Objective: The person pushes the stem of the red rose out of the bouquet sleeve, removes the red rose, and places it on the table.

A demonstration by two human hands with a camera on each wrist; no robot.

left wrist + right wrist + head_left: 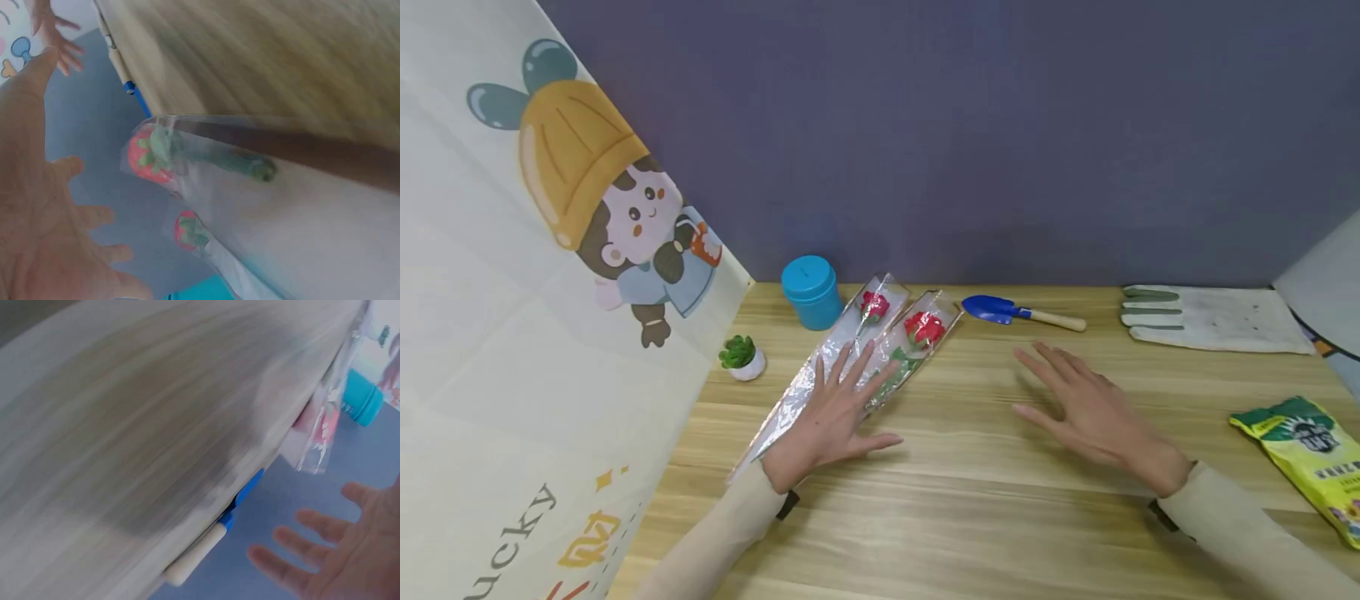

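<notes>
My left hand point(829, 421) has its fingers spread over two red roses in clear wrappers. Whether it touches the wrapping I cannot tell. One rose point(924, 330) lies on the right with green leaves below its bloom; the other rose point(874, 307) lies to its left. In the left wrist view the palm faces the wrapped rose point(150, 153), with nothing gripped. My right hand point(1093, 412) hovers with straight fingers, holding nothing, nearest to a blue trowel point(992, 309) with a wooden handle. The right wrist view shows its trowel handle point(195, 555) beyond the fingers.
A blue lidded canister point(814, 293) and a small potted succulent point(745, 360) stand at the left. White and green gloves point(1225, 319) lie at the back right, a yellow-green packet point(1311, 467) at the right edge. A dark wall panel point(962, 142) rises behind the wooden table point(955, 508).
</notes>
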